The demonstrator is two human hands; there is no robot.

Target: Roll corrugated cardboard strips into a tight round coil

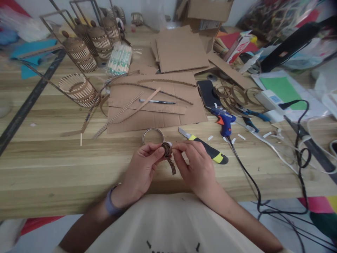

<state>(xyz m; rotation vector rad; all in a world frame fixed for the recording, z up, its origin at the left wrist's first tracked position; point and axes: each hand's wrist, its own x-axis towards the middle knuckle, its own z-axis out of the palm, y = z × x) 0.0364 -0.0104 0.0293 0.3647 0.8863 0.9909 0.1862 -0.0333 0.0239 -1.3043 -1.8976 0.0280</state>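
Note:
My left hand (142, 172) grips a small coil of brown corrugated cardboard strip (166, 150) between thumb and fingers, just above the table's near edge. A loose tail of the strip (172, 167) hangs below the coil. On the coil's other side, my right hand (197, 165) is closed in a pinch at its edge. Whatever is between those fingertips is too small to make out. A whitish bit (170, 144) shows behind the coil. Just beyond my left fingers lies a round metallic-looking ring (153, 129). A yellow-and-black utility knife (210, 150) rests beyond my right hand, blade out.
A blue glue gun (225, 123) trails a black cable (247, 172) along the right. Cardboard sheets (158, 117) hold corrugated strips and a pen (158, 102). Blue-handled pliers (254, 114) lie right of a phone (206, 92). Slatted cardboard lanterns (79, 89) stand at left.

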